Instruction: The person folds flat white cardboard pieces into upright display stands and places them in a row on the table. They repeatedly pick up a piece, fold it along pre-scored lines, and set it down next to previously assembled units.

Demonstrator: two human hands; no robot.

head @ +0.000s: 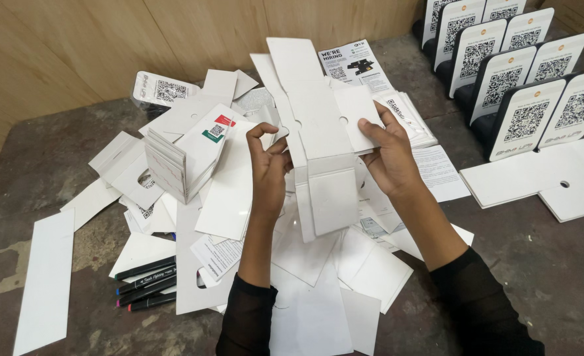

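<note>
White die-cut card blank (318, 142): held above table (536, 264), left hand (269, 168) pinching its left edge, right hand (387, 155) gripping right flap. Black-and-white code signs (526, 115) upright, far right of blank; markers (146, 283) lower left.

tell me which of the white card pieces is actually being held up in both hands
The long die-cut white card blank with folded flaps and round holes: left hand and right hand hold it above the table; the others lie flat.

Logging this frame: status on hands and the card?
Left hand and right hand both grip the white die-cut card, held up unfolded. Loose white cards piled beneath, markers at left. Nothing blocking.
</note>
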